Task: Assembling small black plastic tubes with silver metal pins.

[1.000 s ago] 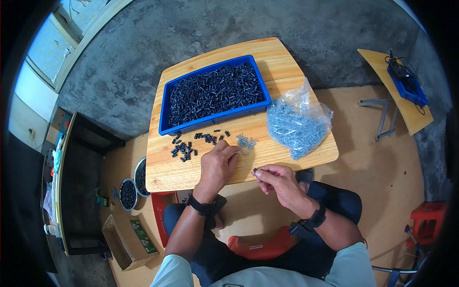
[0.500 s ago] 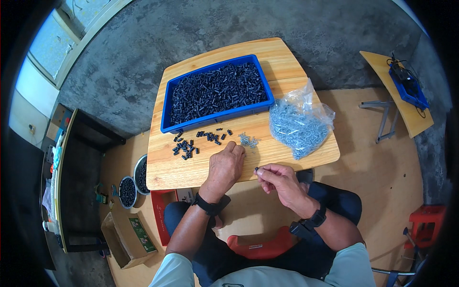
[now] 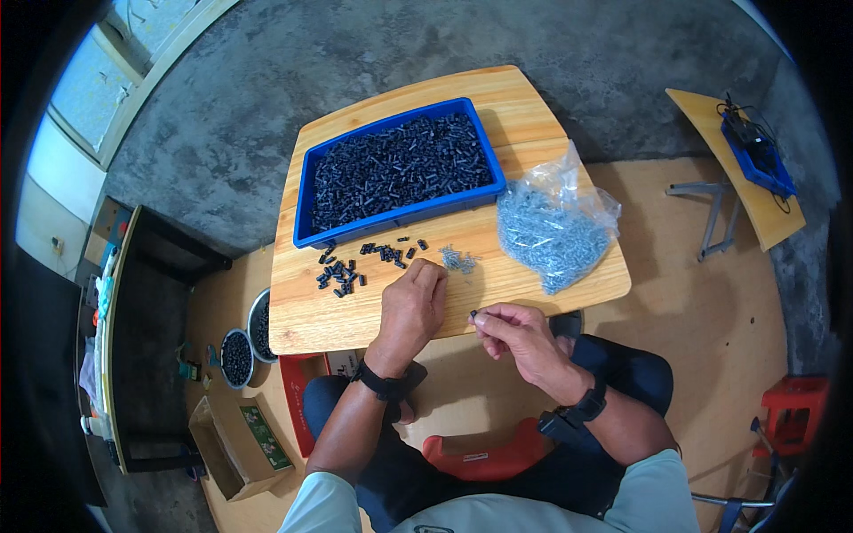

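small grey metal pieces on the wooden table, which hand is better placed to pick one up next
Probably the left hand: its fingertips rest on the wooden table right beside the small pile of grey metal pieces. The right hand is off the edge, pinching a small dark part.

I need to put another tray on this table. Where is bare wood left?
Bare wood: the table's near-left corner, below the loose black parts, and the far-right corner beyond the blue tray. Crowded: the middle, around the left hand and plastic bag.
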Tool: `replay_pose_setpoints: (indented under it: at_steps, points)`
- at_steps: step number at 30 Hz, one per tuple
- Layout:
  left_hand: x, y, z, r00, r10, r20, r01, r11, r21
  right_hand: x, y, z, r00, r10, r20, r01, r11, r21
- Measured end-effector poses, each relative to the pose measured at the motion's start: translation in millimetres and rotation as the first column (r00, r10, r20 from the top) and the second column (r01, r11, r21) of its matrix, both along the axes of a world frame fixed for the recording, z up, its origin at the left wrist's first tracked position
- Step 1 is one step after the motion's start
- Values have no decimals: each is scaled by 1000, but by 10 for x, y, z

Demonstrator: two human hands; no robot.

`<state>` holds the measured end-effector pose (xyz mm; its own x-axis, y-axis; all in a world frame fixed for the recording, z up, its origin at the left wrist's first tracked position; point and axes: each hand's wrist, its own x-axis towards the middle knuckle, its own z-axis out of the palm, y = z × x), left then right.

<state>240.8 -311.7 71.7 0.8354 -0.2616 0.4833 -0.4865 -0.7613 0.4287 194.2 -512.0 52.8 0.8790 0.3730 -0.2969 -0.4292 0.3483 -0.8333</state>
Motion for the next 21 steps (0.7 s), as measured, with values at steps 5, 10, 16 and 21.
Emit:
replay_pose_setpoints:
  at_steps: [5, 10, 16, 21]
  points:
    - [38, 29, -55, 998, -56, 36, 58, 995, -82, 2, 4, 11, 1000, -1, 1, 1, 1000, -1]
    - [-92, 2, 104, 978, -83, -192, -19, 879, -476, -10, -1, 2, 999, -37, 12, 36, 999, 16]
    - [-457, -202, 166, 960, -213, -184, 105, 878, -467, -17, 32, 22, 991, -133, 14, 131, 987, 93]
    - [-484, -224, 73, 993, -114, 29, 117, 954, -275, -25, 85, 20, 990, -129, 62, 128, 991, 26]
